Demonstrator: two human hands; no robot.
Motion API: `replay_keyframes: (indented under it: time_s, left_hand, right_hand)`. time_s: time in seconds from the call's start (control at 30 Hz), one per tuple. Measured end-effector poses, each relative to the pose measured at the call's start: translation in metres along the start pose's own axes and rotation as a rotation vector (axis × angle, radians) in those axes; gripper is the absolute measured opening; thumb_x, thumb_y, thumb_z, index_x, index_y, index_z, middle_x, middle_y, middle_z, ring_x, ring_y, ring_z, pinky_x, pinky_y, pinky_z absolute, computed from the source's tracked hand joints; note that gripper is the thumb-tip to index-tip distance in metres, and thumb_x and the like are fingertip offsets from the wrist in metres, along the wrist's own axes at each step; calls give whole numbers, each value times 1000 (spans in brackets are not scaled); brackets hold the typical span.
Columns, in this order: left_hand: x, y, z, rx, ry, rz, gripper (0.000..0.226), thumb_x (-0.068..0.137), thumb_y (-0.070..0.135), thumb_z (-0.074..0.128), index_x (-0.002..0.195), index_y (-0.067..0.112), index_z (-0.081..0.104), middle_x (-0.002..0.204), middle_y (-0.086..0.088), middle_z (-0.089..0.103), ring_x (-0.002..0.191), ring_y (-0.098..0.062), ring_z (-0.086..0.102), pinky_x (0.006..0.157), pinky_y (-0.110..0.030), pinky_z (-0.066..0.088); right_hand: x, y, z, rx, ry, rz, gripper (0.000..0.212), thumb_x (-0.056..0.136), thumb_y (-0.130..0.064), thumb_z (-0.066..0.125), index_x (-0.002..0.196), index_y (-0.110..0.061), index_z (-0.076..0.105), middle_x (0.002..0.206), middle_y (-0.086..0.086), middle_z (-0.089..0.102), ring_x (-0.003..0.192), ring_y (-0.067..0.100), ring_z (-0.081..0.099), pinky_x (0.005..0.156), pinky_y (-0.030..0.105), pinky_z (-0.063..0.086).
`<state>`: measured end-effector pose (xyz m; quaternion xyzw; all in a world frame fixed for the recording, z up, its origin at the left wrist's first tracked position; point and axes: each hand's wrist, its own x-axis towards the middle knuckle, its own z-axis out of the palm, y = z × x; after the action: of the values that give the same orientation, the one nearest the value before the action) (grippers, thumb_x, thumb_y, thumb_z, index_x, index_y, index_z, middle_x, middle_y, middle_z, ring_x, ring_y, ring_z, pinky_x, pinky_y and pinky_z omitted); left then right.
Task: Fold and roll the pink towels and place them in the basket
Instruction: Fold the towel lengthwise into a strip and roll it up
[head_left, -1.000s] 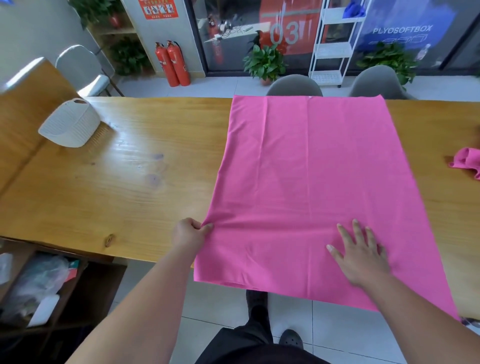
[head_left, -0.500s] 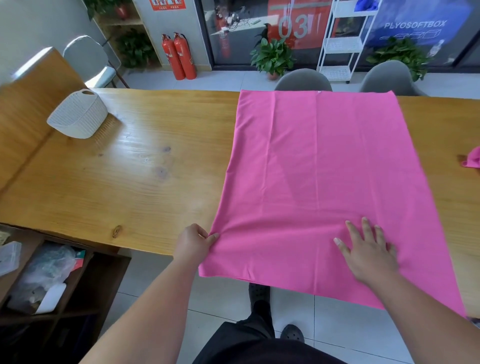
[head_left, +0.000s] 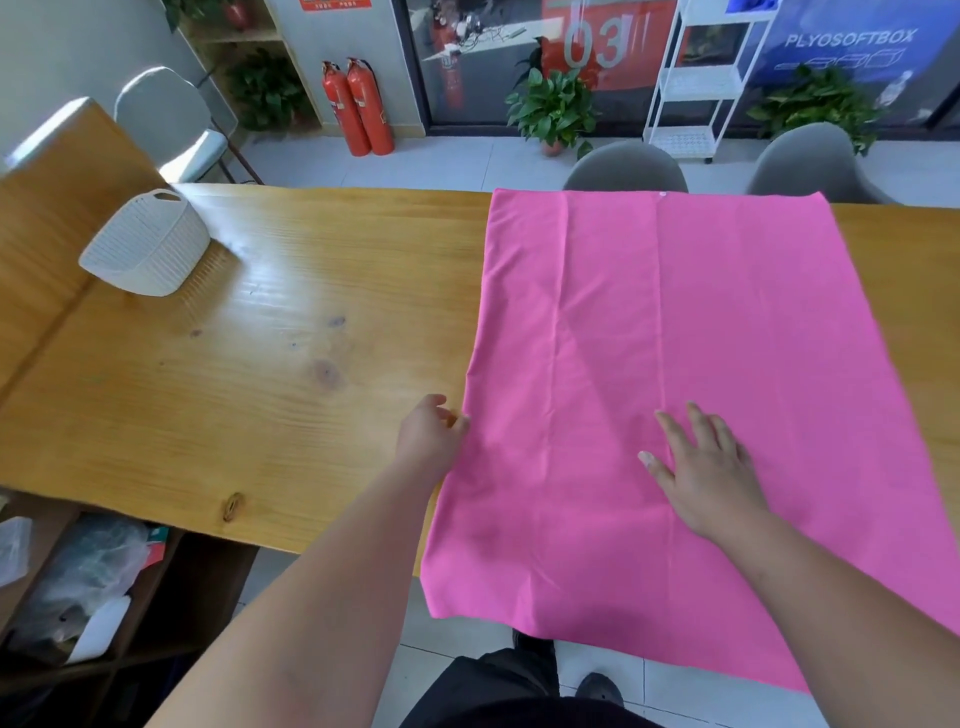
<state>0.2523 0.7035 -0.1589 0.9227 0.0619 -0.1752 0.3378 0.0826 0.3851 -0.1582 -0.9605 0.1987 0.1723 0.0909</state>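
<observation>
The pink rectangular cloth towel (head_left: 675, 312) lay flat on the wooden worktop (head_left: 260, 389), overhanging at 6 o'clock. The left hand (head_left: 434, 434) pinched its 9 o'clock edge; the right hand (head_left: 706, 467) pressed flat, fingers spread. Risk: the overhang could drag, skewing the fold.

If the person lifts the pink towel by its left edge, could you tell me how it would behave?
Probably floppy: the pink towel drapes limply over the table edge. Likely light and thin, given its shallow creases. It may slide on the glossy wood.
</observation>
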Motion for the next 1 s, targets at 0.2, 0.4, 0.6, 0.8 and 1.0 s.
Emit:
replay_keyframes:
  time_s: [0.2, 0.4, 0.6, 0.8, 1.0]
  left_hand:
    - [52, 31, 15, 45, -36, -11, 40, 102, 36, 65, 132, 9, 63, 120, -13, 73, 115, -34, 67, 93, -37, 53]
    - [78, 35, 13, -153, -106, -147, 21, 100, 25, 66, 95, 7, 75, 83, -6, 68, 81, -29, 64, 71, -34, 53]
    - [81, 18, 1, -134, 15, -210, 28, 80, 31, 89, 86, 11, 71, 82, -3, 72, 77, -22, 67, 71, -35, 58]
    - [79, 29, 12, -92, 45, -131, 33, 92, 42, 76, 113, 20, 64, 92, 1, 70, 93, -26, 70, 82, -37, 57]
    - [84, 30, 9, 62, 99, -36, 37, 96, 37, 69, 129, 24, 59, 106, -1, 69, 104, -29, 67, 86, -38, 52]
  right_hand:
    - [36, -12, -4, 29, -28, 63, 81, 99, -75, 15, 167, -35, -5, 175, 7, -14, 161, 35, -8, 130, 53, 7]
    - [39, -8, 7, 28, -51, 118, 83, 97, -77, 8, 168, -34, -6, 174, 3, -20, 161, 28, -15, 131, 51, 4]
    - [38, -9, 7, 33, -29, 110, 81, 97, -77, 5, 167, -39, -4, 174, -4, -23, 161, 22, -17, 131, 50, 4]
    - [38, -9, 6, 21, -26, 113, 80, 98, -77, 4, 167, -38, -7, 173, -3, -23, 161, 23, -18, 131, 50, 3]
    - [33, -11, 4, -37, 51, 99, 73, 102, -72, 10, 167, -39, 12, 177, -1, 1, 161, 26, 3, 129, 51, 17]
